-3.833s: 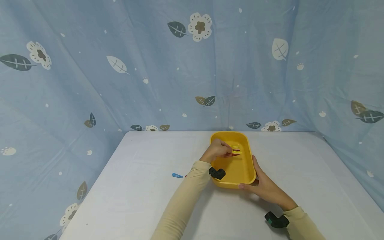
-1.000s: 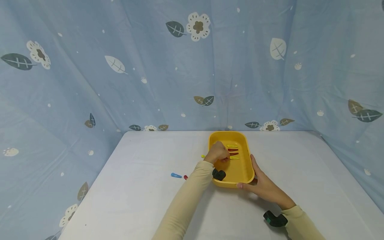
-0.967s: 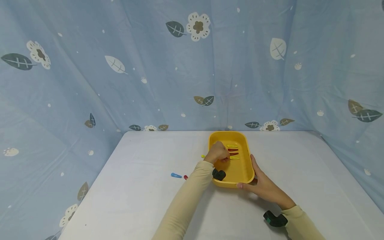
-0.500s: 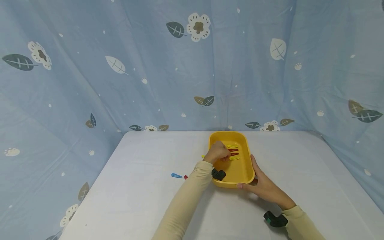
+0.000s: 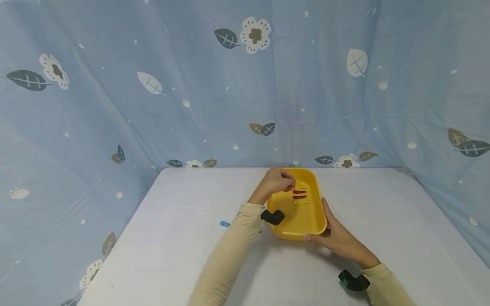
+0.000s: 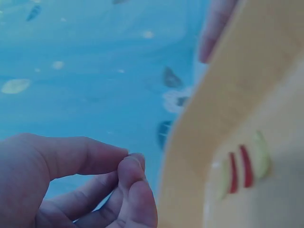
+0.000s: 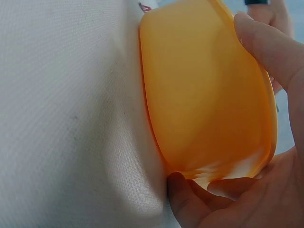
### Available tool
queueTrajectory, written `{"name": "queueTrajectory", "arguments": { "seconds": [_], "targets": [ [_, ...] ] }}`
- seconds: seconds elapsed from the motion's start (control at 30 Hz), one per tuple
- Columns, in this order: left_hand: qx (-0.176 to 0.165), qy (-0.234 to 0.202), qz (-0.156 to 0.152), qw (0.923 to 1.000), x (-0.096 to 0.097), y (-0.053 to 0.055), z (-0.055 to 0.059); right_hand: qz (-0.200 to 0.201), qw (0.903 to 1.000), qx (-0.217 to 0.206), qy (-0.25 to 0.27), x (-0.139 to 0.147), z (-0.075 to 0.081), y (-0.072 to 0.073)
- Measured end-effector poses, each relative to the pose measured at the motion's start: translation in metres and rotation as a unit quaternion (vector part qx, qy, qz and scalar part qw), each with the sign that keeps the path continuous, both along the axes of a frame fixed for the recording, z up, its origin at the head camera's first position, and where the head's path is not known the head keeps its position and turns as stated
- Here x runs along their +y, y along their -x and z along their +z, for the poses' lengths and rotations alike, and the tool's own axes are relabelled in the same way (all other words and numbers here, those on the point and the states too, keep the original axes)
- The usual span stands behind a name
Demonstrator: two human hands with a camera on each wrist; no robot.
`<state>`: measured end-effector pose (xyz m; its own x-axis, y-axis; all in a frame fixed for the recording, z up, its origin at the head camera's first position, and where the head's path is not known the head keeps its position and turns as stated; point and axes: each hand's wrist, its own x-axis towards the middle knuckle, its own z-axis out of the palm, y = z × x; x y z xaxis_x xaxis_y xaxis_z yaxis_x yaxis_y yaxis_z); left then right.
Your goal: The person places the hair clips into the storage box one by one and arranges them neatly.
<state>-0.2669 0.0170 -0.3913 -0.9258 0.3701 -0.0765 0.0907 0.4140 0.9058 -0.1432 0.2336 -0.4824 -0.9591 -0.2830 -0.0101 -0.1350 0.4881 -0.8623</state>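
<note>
My right hand grips the near right corner of a yellow tray, thumb over the rim and fingers along the outer wall. Inside, hair clips lie in a short column: a yellow clip, a red clip, another red clip and a farther yellow clip. Above the tray's far left part hovers my left hand, fingers curled. In the left wrist view its thumb and index fingertip meet, with nothing visible between them.
A blue hair clip lies on the white table, partly behind the left sleeve. In the right wrist view a small red thing shows past the tray. A blue patterned curtain hangs behind the table.
My left hand has lifted from the tray floor beside the clips and moved up and back toward the far left rim. Its arm now hides the loose red clip. My right hand stays put.
</note>
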Motion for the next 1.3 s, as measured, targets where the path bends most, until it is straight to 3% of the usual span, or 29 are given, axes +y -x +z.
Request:
{"name": "queueTrajectory", "arguments": {
  "seconds": [0.23,0.5,0.8,1.0,1.3],
  "targets": [
    [0.016,-0.019,-0.005,0.9997,-0.023,-0.003,0.022,-0.005,1.0,-0.003,-0.006,-0.001,0.001,0.0],
    [0.055,-0.028,0.018,0.9979,-0.056,-0.013,0.029,-0.009,0.9998,-0.011,-0.01,-0.001,0.001,0.001],
    [0.107,-0.034,0.041,0.9929,-0.089,-0.023,0.019,-0.014,0.9998,-0.008,-0.015,-0.002,0.0,0.0],
    [0.105,-0.04,0.069,0.9913,-0.103,-0.028,0.01,-0.012,0.9998,-0.01,-0.014,-0.002,0.0,0.001],
    [0.095,-0.041,0.087,0.9908,-0.109,-0.027,-0.014,-0.011,0.9999,-0.006,-0.011,-0.002,0.001,0.001]
  ]
}}
